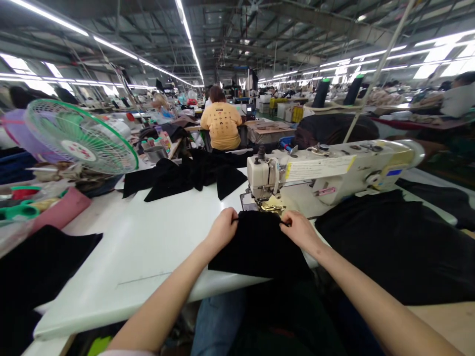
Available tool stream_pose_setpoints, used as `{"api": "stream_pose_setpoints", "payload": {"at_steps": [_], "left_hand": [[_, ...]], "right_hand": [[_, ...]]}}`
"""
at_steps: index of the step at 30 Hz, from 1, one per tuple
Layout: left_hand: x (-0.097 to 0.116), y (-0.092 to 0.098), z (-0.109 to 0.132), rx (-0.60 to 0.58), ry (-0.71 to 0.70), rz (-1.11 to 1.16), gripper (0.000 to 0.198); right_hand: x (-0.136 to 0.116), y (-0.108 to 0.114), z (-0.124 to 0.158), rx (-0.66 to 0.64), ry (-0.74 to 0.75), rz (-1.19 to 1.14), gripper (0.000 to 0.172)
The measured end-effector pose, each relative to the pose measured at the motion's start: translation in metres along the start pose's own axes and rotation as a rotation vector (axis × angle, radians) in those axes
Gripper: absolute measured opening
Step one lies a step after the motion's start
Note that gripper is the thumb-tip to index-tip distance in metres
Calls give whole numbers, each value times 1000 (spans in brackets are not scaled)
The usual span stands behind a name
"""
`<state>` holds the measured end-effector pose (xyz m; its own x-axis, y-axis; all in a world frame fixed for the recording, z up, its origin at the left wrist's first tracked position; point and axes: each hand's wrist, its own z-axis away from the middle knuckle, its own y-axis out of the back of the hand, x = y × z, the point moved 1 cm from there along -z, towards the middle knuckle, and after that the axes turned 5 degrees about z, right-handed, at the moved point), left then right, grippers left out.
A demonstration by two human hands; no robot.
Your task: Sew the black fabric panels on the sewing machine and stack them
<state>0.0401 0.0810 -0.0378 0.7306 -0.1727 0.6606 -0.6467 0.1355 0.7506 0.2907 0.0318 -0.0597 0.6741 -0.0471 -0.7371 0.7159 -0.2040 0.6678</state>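
Observation:
A black fabric piece (pixel 260 244) lies on the white table (pixel 148 247) just in front of the sewing machine (pixel 326 173). My left hand (pixel 221 230) is closed, pinching the fabric's top left edge. My right hand (pixel 300 228) is closed on its top right edge. Both hands hold the edge close to the presser foot (pixel 269 203). The fabric's lower part hangs over the table's front edge toward my lap.
A green fan (pixel 79 136) stands at the left, with scissors and clutter (pixel 22 205) beside it. Black fabric piles lie at the back (pixel 189 175), right (pixel 401 242) and near left (pixel 33 267). A person in a yellow shirt (pixel 221 123) sits ahead.

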Motion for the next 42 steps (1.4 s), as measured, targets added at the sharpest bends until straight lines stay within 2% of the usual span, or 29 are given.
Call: {"api": "stream_pose_setpoints", "payload": {"at_steps": [2, 4, 7, 9, 12, 15, 17, 22, 25, 30, 36, 42], "left_hand": [[1, 3, 18, 70, 10, 129, 9], [2, 7, 37, 81, 65, 458, 8], [7, 14, 57, 31, 160, 1052, 25], [12, 18, 64, 57, 183, 1215, 30], [20, 21, 69, 127, 202, 1266, 26], [27, 24, 71, 150, 209, 1271, 24], [30, 25, 73, 205, 181, 1238, 22], [37, 28, 76, 319, 96, 1173, 19], [41, 29, 76, 371, 104, 1193, 18], [41, 29, 75, 372, 138, 1245, 17], [39, 28, 72, 352, 177, 1302, 15], [36, 23, 65, 361, 184, 1315, 13]], "right_hand": [[-1, 5, 12, 17, 2, -114, 12], [-1, 11, 24, 0, -12, -231, 16], [0, 20, 40, -36, -125, -507, 31], [-1, 24, 46, -25, -240, -713, 37], [-5, 29, 50, -6, -325, -869, 38], [-10, 33, 51, -59, -299, -914, 36], [-12, 35, 52, -84, -298, -944, 34], [-10, 38, 53, 1, -413, -1044, 39], [-11, 40, 53, 57, -440, -1056, 42], [-18, 43, 51, 163, -508, -1067, 50], [-29, 47, 51, 156, -519, -1066, 53], [-25, 48, 49, 131, -494, -1044, 50]]}}
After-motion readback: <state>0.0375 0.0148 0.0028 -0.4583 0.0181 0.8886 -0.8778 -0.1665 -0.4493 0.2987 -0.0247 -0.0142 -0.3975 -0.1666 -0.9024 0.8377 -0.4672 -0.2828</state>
